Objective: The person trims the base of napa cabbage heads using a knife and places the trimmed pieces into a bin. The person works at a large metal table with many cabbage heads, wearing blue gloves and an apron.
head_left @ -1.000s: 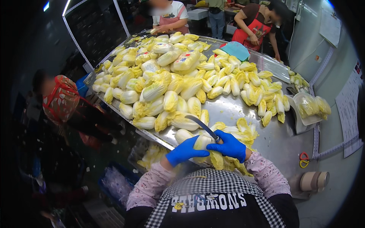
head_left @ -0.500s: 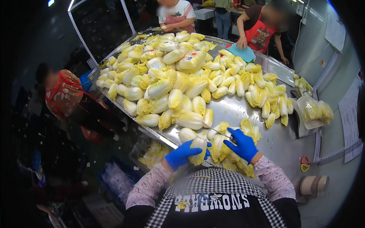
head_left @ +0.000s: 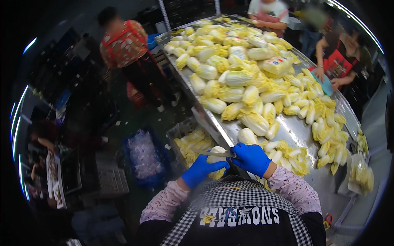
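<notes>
My left hand (head_left: pixel 200 171), in a blue glove, is closed round a small napa cabbage (head_left: pixel 216 174) just off the table's near left edge. The blue-gloved right hand (head_left: pixel 253 160) grips a knife by its handle. Its blade (head_left: pixel 204 153) points left and lies across the top end of the held cabbage. Close beyond my right hand, one cabbage (head_left: pixel 247 136) lies on the metal table (head_left: pixel 283 128). Loose yellow leaves (head_left: pixel 301 160) are heaped to the right of that hand.
A large pile of napa cabbages (head_left: pixel 240 78) covers much of the table. Below its left edge stand a bin of yellow leaves (head_left: pixel 193 144) and a blue crate (head_left: pixel 165 160) with clear plastic. One person (head_left: pixel 125 45) stands at the left, others at the far side. Scissors (head_left: pixel 328 222) lie at lower right.
My view has swung left. My left hand has carried the cabbage from over the leaves to the table's left edge. The knife has come across onto the cabbage's end.
</notes>
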`<state>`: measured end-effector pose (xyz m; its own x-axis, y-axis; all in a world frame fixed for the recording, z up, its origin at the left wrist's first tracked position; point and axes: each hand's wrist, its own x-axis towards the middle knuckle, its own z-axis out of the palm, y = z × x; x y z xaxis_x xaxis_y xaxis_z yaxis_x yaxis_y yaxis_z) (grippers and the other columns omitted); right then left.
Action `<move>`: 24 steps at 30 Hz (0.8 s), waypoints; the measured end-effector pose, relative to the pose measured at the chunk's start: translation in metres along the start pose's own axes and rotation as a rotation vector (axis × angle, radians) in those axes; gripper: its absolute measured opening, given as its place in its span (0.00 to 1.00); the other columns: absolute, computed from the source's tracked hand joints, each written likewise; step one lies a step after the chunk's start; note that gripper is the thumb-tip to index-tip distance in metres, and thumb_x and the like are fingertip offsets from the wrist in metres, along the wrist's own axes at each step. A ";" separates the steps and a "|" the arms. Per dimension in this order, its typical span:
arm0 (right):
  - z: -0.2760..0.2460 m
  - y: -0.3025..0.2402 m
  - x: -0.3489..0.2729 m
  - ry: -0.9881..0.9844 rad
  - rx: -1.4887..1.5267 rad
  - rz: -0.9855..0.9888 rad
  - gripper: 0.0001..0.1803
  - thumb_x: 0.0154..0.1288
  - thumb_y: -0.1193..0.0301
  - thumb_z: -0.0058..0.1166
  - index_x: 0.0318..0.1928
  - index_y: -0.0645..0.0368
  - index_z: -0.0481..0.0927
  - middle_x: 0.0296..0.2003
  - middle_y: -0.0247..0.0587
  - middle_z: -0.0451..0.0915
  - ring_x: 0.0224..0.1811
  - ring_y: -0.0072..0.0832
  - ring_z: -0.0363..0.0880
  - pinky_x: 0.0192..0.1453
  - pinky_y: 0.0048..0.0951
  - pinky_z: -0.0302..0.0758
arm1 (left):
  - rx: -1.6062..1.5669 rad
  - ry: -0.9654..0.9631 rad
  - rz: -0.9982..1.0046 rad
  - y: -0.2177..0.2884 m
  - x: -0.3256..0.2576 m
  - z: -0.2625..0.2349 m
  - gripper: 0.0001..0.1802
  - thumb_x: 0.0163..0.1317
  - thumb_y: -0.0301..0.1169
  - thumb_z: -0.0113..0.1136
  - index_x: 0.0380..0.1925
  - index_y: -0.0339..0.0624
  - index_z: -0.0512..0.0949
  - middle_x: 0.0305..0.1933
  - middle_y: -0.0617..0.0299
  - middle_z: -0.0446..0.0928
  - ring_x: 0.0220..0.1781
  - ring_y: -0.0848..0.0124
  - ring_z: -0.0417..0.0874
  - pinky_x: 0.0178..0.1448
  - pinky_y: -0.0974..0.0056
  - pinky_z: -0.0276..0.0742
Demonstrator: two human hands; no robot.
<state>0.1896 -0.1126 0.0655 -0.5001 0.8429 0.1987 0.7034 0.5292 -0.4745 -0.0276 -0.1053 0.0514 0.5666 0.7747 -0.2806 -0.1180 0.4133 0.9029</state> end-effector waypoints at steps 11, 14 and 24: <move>0.093 0.033 0.009 -0.414 -0.050 0.221 0.11 0.61 0.62 0.50 0.36 0.56 0.75 0.34 0.53 0.80 0.36 0.49 0.79 0.38 0.43 0.76 | 0.261 0.381 0.201 -0.005 -0.093 -0.014 0.21 0.50 0.27 0.69 0.45 0.36 0.75 0.43 0.58 0.79 0.43 0.69 0.81 0.51 0.65 0.77; 0.070 0.003 0.023 -0.178 0.266 0.281 0.13 0.60 0.62 0.55 0.40 0.55 0.77 0.32 0.49 0.81 0.35 0.42 0.82 0.38 0.39 0.76 | 0.542 0.588 0.380 -0.018 -0.081 -0.017 0.27 0.49 0.27 0.71 0.49 0.37 0.73 0.47 0.56 0.77 0.47 0.69 0.79 0.52 0.65 0.76; 0.005 -0.012 0.012 0.018 1.263 0.579 0.24 0.63 0.64 0.58 0.57 0.59 0.71 0.28 0.34 0.77 0.20 0.14 0.69 0.22 0.15 0.66 | 0.238 0.096 0.354 -0.016 0.003 0.009 0.41 0.58 0.31 0.62 0.67 0.39 0.51 0.61 0.48 0.62 0.57 0.61 0.72 0.58 0.60 0.71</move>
<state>0.1726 -0.1093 0.0692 -0.2841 0.9159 -0.2835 -0.1274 -0.3291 -0.9357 -0.0165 -0.1140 0.0393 0.4450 0.8946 0.0405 -0.0935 0.0014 0.9956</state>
